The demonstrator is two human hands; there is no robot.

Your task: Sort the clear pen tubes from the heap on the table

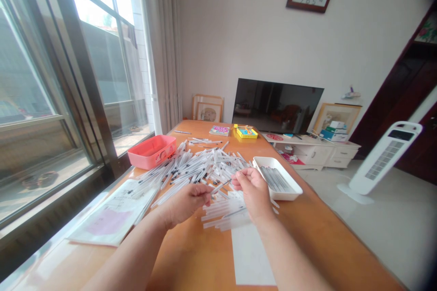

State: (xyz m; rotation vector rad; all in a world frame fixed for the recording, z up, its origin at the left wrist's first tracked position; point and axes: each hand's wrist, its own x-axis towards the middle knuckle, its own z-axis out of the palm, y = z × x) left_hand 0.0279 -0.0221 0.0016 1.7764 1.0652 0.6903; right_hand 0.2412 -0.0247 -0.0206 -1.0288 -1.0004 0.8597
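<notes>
A slim pen [221, 187] spans the gap between my hands, with a pale, clear barrel toward the left and a dark, thin refill toward the right. My left hand [191, 201] pinches the barrel end. The fingers of my right hand [251, 187] are closed at the dark end, and their tips partly hide it. Beyond and beneath both hands spreads a large heap of clear pen barrels [201, 166], some with black ends. More clear barrels [221, 216] lie near my right wrist. To the right, a white tray [296, 191] contains thin, dark-grey refills [275, 179].
On the wooden table [194, 254], a red plastic basket [150, 160] stands left of the heap, near the window. A booklet [109, 213] lies at left, white paper [252, 259] in front. A yellow box [247, 133] and colourful book [219, 130] are at the far end.
</notes>
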